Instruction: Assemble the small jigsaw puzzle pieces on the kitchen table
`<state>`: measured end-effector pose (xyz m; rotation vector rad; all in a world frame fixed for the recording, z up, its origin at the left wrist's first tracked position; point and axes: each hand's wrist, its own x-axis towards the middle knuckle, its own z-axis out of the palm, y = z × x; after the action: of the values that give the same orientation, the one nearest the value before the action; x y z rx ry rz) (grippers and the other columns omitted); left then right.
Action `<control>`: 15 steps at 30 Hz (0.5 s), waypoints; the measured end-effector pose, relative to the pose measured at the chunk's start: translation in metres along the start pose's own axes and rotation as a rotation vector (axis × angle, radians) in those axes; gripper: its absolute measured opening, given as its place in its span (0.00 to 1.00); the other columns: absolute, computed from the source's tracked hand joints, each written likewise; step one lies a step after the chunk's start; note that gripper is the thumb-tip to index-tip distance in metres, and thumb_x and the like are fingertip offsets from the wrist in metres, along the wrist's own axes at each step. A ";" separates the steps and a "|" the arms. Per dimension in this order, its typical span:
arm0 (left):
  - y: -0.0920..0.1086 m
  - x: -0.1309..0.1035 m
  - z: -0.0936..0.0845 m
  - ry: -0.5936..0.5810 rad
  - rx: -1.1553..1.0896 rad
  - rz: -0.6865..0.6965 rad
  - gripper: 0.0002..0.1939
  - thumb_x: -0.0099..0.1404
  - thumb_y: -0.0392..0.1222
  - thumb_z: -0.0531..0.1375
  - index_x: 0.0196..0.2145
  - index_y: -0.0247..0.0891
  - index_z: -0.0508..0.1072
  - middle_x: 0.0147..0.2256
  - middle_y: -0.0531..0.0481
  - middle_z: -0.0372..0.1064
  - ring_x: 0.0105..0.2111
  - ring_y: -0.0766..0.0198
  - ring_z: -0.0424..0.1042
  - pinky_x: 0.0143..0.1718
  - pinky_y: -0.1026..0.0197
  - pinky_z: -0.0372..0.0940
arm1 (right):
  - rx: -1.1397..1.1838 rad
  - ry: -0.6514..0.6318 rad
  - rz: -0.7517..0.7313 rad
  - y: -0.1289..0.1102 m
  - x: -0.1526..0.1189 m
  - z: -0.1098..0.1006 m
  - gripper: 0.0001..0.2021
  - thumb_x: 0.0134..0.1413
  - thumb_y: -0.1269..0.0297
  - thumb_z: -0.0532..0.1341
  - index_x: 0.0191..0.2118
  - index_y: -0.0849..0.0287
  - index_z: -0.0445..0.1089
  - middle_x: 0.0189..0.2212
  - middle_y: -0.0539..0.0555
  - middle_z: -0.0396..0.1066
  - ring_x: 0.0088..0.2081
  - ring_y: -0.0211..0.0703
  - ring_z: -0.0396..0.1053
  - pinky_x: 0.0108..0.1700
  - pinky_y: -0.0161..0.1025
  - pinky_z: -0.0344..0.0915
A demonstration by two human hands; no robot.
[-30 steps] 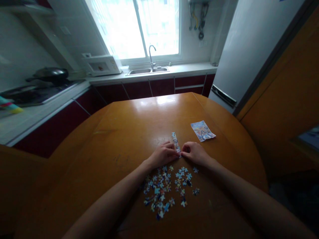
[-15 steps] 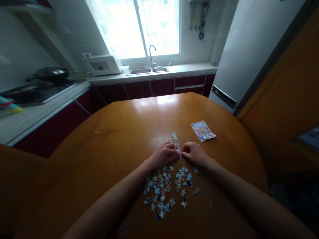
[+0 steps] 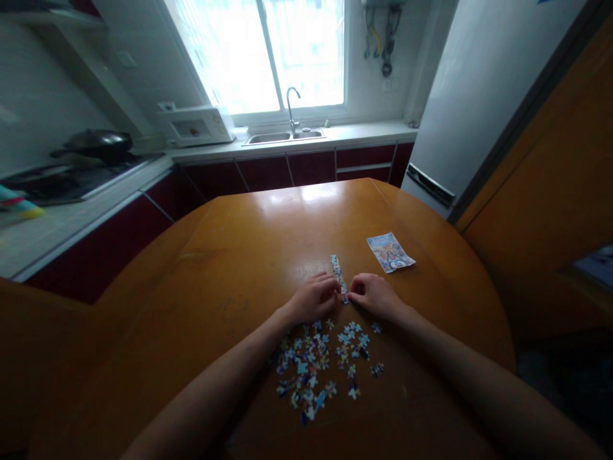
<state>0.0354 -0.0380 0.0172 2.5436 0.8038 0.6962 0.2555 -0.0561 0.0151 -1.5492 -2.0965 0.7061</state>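
Note:
A narrow strip of joined jigsaw pieces [image 3: 338,269] lies on the wooden table, running away from me. At its left side rests my left hand [image 3: 313,299], fingers bent, with a small gap between thumb and forefinger and nothing seen in it. My right hand [image 3: 376,295] is on the other side, thumb and forefinger pinched at the near end of the strip, on a jigsaw piece too small to make out clearly. Loose jigsaw pieces [image 3: 306,367] are spread in a heap nearer to me, between my forearms, some partly behind the left one.
A printed picture sheet [image 3: 390,252] lies to the right beyond my right hand. The table [image 3: 268,236] has a rounded edge. Behind it are a counter with a sink [image 3: 271,137], a microwave [image 3: 198,126], a pan [image 3: 98,142] on the stove and a fridge [image 3: 483,96].
My left thumb and fingertips have drawn back slightly to the left from the strip's near end, uncovering more of it. The right hand stays in nearly the same place.

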 end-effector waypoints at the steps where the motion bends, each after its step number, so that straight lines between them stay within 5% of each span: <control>1: 0.000 0.000 -0.001 -0.020 0.003 0.016 0.08 0.65 0.35 0.56 0.38 0.38 0.75 0.32 0.49 0.70 0.35 0.61 0.67 0.42 0.58 0.63 | -0.001 0.001 0.001 0.000 0.000 0.000 0.05 0.51 0.62 0.67 0.27 0.56 0.74 0.27 0.51 0.76 0.30 0.41 0.69 0.30 0.35 0.56; 10: -0.001 0.000 0.000 -0.095 0.044 0.046 0.14 0.62 0.30 0.57 0.40 0.42 0.78 0.36 0.49 0.70 0.38 0.60 0.67 0.46 0.56 0.64 | 0.058 -0.023 -0.019 0.004 0.002 -0.002 0.07 0.56 0.62 0.63 0.29 0.57 0.75 0.28 0.52 0.76 0.31 0.41 0.70 0.33 0.36 0.58; 15: 0.001 0.000 -0.001 -0.015 -0.004 0.014 0.14 0.61 0.28 0.55 0.40 0.39 0.75 0.38 0.48 0.72 0.40 0.60 0.67 0.46 0.56 0.65 | 0.204 0.001 -0.028 0.014 0.008 -0.002 0.08 0.56 0.67 0.59 0.31 0.60 0.75 0.30 0.53 0.77 0.33 0.42 0.72 0.37 0.36 0.63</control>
<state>0.0355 -0.0381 0.0182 2.5501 0.7804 0.6819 0.2651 -0.0448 0.0083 -1.4062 -1.9725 0.8789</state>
